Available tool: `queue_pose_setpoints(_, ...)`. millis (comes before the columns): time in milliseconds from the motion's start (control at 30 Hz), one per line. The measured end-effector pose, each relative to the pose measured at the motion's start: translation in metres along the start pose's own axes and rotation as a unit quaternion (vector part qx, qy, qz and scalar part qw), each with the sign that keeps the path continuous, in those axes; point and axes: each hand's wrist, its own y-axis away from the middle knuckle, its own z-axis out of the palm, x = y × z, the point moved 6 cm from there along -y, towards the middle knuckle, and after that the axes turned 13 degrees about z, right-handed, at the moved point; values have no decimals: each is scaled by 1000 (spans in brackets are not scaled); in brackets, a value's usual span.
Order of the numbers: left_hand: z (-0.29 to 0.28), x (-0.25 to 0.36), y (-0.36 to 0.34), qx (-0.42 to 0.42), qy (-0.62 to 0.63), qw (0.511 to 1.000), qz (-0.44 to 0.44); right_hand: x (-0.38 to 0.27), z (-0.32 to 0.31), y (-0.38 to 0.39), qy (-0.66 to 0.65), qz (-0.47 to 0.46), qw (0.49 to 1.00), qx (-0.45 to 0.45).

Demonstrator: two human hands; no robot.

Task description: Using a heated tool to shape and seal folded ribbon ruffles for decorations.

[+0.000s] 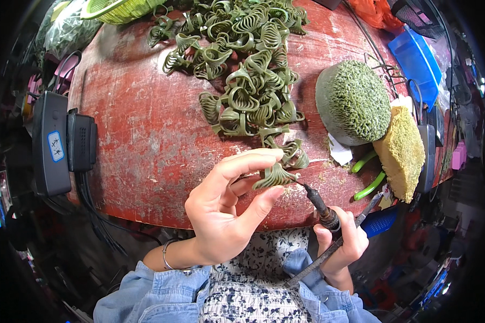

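Note:
My left hand (221, 204) pinches a ribbed green ring (276, 176), wax-like in look, between thumb and fingers above the table's near edge. My right hand (344, 242) grips a dark wax pen (320, 204) with a thin tip. That tip meets or nearly meets the ring's right end, where a small pale bead shows. A long grey file-like bar (331, 248) also runs through my right hand, slanting up to the right. Just beyond my left fingertips, a few more ribbed rings (293, 153) lie on the red table (140, 140).
A heap of similar green rings (242, 32) spreads across the far middle. On the right are a round green crumbly block (355, 102), a yellow sponge-like block (401, 153), green-handled pliers (369, 185) and a blue bin (417, 62). A black box (52, 142) with cables stands left.

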Motion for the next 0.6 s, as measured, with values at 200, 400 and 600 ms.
queue_pose_setpoints(200,1,0,1,6,4,1000,-6,1,-1,0,0,5,1000,-2)
queue_pose_setpoints(400,1,0,0,-3,-7,1000,4,0,-1,-1,-8,1,1000,0)
queue_pose_setpoints(600,1,0,0,1,0,1000,3,-2,-1,-1,17,0,1000,-3)
